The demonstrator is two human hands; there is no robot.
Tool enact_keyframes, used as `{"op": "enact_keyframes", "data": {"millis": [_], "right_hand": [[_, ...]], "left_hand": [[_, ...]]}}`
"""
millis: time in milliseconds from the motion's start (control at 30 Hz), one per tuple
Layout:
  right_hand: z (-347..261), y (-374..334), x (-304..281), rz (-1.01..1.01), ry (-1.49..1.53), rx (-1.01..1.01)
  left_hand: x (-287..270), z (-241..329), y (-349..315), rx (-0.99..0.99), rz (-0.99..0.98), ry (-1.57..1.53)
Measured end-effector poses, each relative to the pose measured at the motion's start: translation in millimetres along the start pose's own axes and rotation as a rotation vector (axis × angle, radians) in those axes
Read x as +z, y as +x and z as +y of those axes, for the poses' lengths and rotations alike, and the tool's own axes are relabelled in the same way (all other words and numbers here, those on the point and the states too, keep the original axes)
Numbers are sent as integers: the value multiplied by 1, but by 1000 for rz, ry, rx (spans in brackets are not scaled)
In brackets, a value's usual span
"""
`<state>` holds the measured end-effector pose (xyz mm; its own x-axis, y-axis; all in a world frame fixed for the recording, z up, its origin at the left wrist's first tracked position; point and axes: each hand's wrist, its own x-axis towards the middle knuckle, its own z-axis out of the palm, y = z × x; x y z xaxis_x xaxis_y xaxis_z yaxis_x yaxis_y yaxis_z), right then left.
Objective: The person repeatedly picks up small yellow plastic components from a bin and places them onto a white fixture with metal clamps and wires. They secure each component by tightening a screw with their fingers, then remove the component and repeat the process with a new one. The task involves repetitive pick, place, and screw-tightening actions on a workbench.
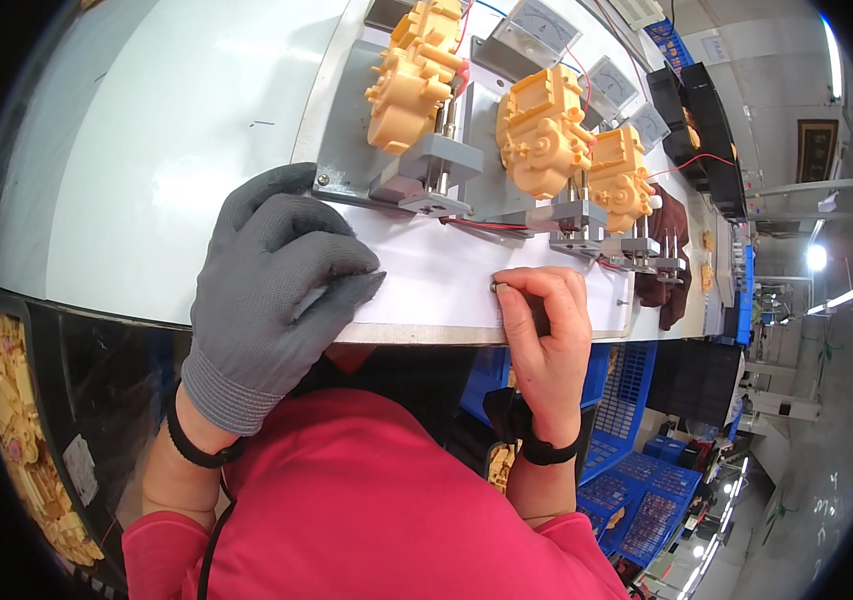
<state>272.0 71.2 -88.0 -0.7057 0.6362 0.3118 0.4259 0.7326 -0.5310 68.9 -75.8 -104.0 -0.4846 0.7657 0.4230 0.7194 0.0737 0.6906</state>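
My left hand (277,270), in a grey knit glove, rests at the left front of the white work board (407,312). Its fingers are loosely bent, with a gap between thumb and forefinger and nothing visible in them. My bare right hand (550,335) is above the board's front edge, thumb and forefinger pinched on a small dark metal piece (496,287), mostly hidden by the fingertips. Beyond the hands, yellow plastic housings (544,135) sit on grey metal fixtures (437,170) with shiny rods. The leftmost housing (412,95) is past my left hand.
Panel meters (537,30) with red and blue wires stand behind the fixtures. A dark brown cloth (669,250) lies at the board's right end. Blue crates (637,500) stand below on the right. A bin of yellow parts (22,430) is at the lower left.
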Motion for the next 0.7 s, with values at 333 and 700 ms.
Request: {"op": "enact_keyframes", "data": {"millis": [333, 700], "right_hand": [[1, -1, 1, 4, 4, 5], [1, 0, 1, 8, 12, -1]], "left_hand": [[0, -1, 0, 5, -1, 8], [1, -1, 0, 12, 9, -15]]}}
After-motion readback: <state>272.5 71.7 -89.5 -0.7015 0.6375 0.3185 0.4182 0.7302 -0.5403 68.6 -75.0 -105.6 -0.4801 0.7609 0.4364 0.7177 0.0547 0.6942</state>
